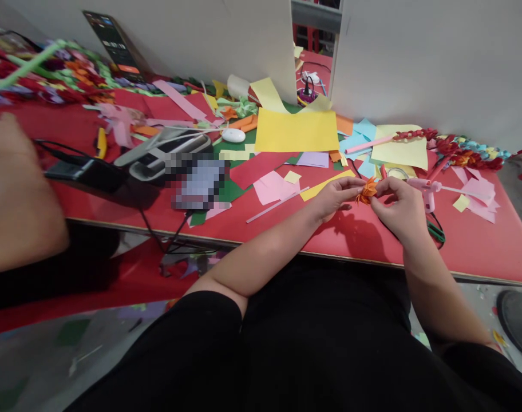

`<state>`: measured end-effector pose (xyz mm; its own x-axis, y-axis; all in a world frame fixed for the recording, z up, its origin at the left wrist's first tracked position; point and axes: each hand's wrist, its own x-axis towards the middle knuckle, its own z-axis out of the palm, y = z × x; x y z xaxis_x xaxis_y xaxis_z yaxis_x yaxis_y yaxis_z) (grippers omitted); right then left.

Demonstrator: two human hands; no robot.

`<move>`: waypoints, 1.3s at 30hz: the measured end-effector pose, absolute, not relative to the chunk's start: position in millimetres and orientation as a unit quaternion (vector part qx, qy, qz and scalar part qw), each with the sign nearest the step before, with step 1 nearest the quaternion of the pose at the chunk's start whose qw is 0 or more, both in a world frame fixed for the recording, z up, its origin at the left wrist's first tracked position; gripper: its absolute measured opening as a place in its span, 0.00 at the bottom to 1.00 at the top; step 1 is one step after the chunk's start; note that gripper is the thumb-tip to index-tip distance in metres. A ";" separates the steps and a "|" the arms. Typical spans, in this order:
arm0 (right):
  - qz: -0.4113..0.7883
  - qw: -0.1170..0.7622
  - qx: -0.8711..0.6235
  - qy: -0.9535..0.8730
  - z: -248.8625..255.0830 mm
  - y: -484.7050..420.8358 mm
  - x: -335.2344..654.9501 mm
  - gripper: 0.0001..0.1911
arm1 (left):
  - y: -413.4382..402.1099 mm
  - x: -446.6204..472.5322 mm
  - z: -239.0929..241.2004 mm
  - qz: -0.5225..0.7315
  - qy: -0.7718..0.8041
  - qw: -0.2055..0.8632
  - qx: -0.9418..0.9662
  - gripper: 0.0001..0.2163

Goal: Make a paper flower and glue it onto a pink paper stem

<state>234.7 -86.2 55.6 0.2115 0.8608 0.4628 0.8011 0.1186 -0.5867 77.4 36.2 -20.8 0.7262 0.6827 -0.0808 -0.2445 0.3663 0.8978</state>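
Between my two hands, just above the red tabletop, is a small orange paper flower (367,191) with pointed petals. My left hand (336,197) pinches it from the left, fingers stretched toward its base. Thumb and forefinger of my right hand (399,207) close on its right side. A pink glue gun (427,191) lies just beyond my right hand, partly hidden by it. Left of my left hand rest a thin pale pink stick (278,205) and pink paper pieces (272,187). A yellow paper strip (325,186) lies behind my left fingers.
Paper sheets, including a yellow one (296,131), cover the table's back. Paper flower garlands (450,146) lie at back right. A blurred phone (201,184), an open case (170,151) and cables occupy the left. Another person's arm (23,194) reaches in there. A white partition (415,63) stands behind.
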 end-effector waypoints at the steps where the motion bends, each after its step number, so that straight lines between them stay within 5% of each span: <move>1: 0.035 0.406 -0.665 -0.626 55.8 -86.0 233.6 0.03 | 36.4 77.6 -21.4 0.292 0.228 0.796 0.479 0.17; 10: 0.059 0.396 -0.662 -0.634 58.3 -83.1 231.6 0.05 | 37.0 76.8 -22.5 0.282 0.239 0.798 0.476 0.14; 19: 0.205 0.435 -0.585 -0.653 67.7 -97.5 256.2 0.10 | 43.4 71.6 -13.0 0.177 0.229 0.908 0.302 0.16; 28: -0.037 0.401 -0.527 -0.749 79.1 -108.7 246.1 0.07 | 47.6 65.3 -16.4 0.088 0.218 0.948 0.214 0.07; 39: -0.088 0.304 -0.530 -0.786 67.0 -104.7 244.5 0.16 | 38.5 64.8 -16.5 0.129 0.211 0.919 0.307 0.08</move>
<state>244.5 -104.7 67.0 -0.2525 0.7804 0.5720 0.8874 0.4225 -0.1846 64.8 38.5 -16.5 0.8777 0.3673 -0.3078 -0.1088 0.7781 0.6186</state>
